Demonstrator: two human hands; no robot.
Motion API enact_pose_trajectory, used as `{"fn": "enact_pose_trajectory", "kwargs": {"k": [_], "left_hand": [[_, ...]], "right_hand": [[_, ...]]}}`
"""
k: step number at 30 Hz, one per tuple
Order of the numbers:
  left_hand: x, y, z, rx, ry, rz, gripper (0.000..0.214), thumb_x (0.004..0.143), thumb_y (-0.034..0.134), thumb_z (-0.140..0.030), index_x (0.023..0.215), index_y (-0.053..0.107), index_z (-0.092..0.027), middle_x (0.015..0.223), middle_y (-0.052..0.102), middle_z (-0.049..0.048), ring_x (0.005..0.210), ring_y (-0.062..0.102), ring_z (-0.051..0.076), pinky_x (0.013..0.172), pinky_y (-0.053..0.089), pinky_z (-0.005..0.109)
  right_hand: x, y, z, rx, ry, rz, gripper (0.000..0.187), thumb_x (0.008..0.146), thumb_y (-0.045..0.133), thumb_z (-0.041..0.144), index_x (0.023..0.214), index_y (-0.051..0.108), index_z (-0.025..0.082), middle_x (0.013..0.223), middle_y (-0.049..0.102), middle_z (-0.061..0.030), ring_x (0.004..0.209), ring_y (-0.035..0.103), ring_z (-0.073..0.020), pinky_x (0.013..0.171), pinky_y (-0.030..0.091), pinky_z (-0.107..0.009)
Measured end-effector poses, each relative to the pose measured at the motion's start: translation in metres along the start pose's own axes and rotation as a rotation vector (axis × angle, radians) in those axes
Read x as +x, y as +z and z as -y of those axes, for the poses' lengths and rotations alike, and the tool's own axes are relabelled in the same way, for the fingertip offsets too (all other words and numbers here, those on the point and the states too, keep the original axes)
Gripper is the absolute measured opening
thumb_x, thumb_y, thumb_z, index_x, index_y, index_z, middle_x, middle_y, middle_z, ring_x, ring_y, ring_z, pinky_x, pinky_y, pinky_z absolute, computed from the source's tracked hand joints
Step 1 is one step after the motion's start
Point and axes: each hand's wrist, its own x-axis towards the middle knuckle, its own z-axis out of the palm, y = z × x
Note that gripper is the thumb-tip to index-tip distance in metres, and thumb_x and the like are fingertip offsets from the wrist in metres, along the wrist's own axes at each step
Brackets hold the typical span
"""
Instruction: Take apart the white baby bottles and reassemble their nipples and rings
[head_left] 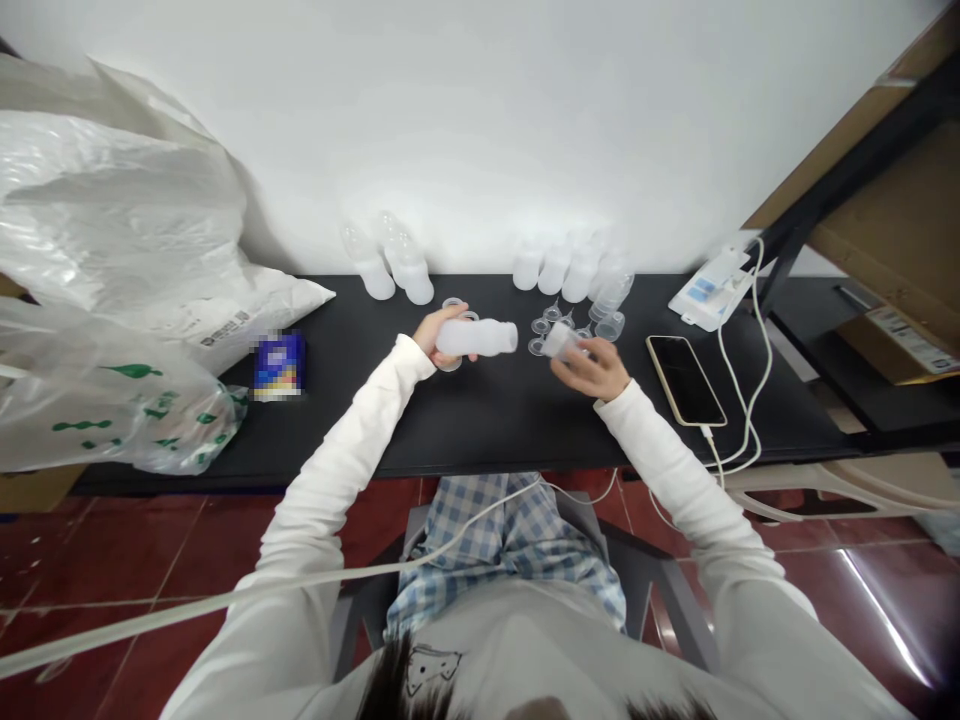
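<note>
White wall (480, 120) bounds the rear of the black worktop (495, 430); dark surface runs between the white sleeves (352, 420) to the front edge. Plastic bags (120, 190) crowd the left end. Standing bottles near the wall: left group (418, 285), right group (553, 270). Phone (685, 380) lies toward the right, white cable (750, 400) beside it. Left hand (437, 337) grasps a frosted bottle (480, 338) sideways, mouth toward the right hand (598, 370), which pinches a frosted cup-shaped piece (559, 342) near small clear parts (540, 326).
</note>
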Motion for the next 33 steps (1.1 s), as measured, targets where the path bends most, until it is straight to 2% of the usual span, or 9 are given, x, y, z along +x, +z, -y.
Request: {"fn": "enact_pose_trajectory", "kwargs": {"k": [3, 6, 11, 16, 19, 22, 27, 33], "left_hand": [[0.003, -0.016, 0.000, -0.076, 0.131, -0.141, 0.055, 0.077, 0.057, -0.072, 0.081, 0.062, -0.017, 0.057, 0.066, 0.0083, 0.025, 0.031, 0.007, 0.027, 0.014, 0.023], [0.008, -0.020, 0.003, -0.138, 0.265, -0.302, 0.050, 0.077, 0.061, -0.065, 0.092, 0.062, -0.017, 0.063, 0.068, 0.0057, 0.030, 0.039, 0.008, 0.028, 0.018, 0.022], [0.013, -0.010, 0.010, -0.081, 0.416, -0.395, 0.059, 0.077, 0.062, -0.069, 0.106, 0.063, -0.017, 0.070, 0.068, 0.0054, 0.042, 0.055, 0.013, 0.032, 0.025, 0.023], [0.010, -0.002, 0.013, 0.078, 0.535, -0.421, 0.057, 0.074, 0.071, -0.063, 0.110, 0.068, -0.018, 0.093, 0.072, 0.0075, 0.060, 0.065, 0.015, 0.043, 0.042, 0.024], [0.011, 0.001, 0.015, 0.142, 0.617, -0.436, 0.055, 0.072, 0.073, -0.060, 0.108, 0.071, -0.018, 0.111, 0.072, 0.0097, 0.088, 0.070, 0.021, 0.065, 0.056, 0.029], [0.013, 0.001, 0.018, 0.206, 0.676, -0.433, 0.055, 0.074, 0.072, -0.061, 0.109, 0.071, -0.018, 0.120, 0.071, 0.0112, 0.112, 0.066, 0.027, 0.088, 0.057, 0.036], [0.016, -0.002, 0.022, 0.267, 0.684, -0.410, 0.053, 0.076, 0.072, -0.058, 0.113, 0.070, -0.019, 0.127, 0.069, 0.0116, 0.119, 0.064, 0.029, 0.099, 0.053, 0.041], [0.016, -0.002, 0.022, 0.275, 0.672, -0.417, 0.052, 0.078, 0.070, -0.057, 0.112, 0.069, -0.018, 0.125, 0.069, 0.0119, 0.116, 0.064, 0.028, 0.097, 0.054, 0.040]], "right_hand": [[-0.005, -0.019, -0.018, -0.110, 0.175, -0.261, 0.022, 0.096, 0.055, 0.046, 0.097, 0.071, 0.031, 0.102, 0.062, -0.0093, 0.109, 0.059, -0.0270, 0.101, 0.052, -0.053], [-0.008, -0.033, -0.039, -0.209, 0.321, -0.398, 0.039, 0.095, 0.055, 0.054, 0.118, 0.065, 0.025, 0.116, 0.056, -0.0145, 0.114, 0.054, -0.0316, 0.104, 0.046, -0.058], [-0.009, -0.029, -0.071, -0.239, 0.421, -0.333, 0.050, 0.095, 0.052, 0.047, 0.133, 0.054, 0.015, 0.118, 0.055, -0.0180, 0.110, 0.054, -0.0333, 0.102, 0.043, -0.060], [-0.006, -0.022, -0.081, -0.225, 0.443, -0.286, 0.057, 0.089, 0.058, 0.040, 0.136, 0.046, 0.009, 0.120, 0.057, -0.0199, 0.108, 0.055, -0.0328, 0.101, 0.045, -0.055], [-0.004, -0.023, -0.079, -0.212, 0.437, -0.294, 0.054, 0.088, 0.060, 0.040, 0.132, 0.048, 0.010, 0.116, 0.059, -0.0183, 0.105, 0.057, -0.0311, 0.099, 0.047, -0.053], [-0.002, -0.022, -0.076, -0.205, 0.430, -0.312, 0.050, 0.090, 0.058, 0.046, 0.126, 0.051, 0.012, 0.113, 0.060, -0.0183, 0.102, 0.057, -0.0316, 0.095, 0.048, -0.054], [0.001, -0.019, -0.071, -0.202, 0.395, -0.336, 0.050, 0.094, 0.046, 0.059, 0.112, 0.057, 0.014, 0.109, 0.062, -0.0191, 0.098, 0.058, -0.0327, 0.092, 0.049, -0.058], [0.003, -0.030, -0.063, -0.186, 0.461, -0.411, 0.048, 0.096, 0.043, 0.060, 0.109, 0.058, 0.016, 0.107, 0.063, -0.0167, 0.101, 0.059, -0.0298, 0.095, 0.048, -0.055]]}}
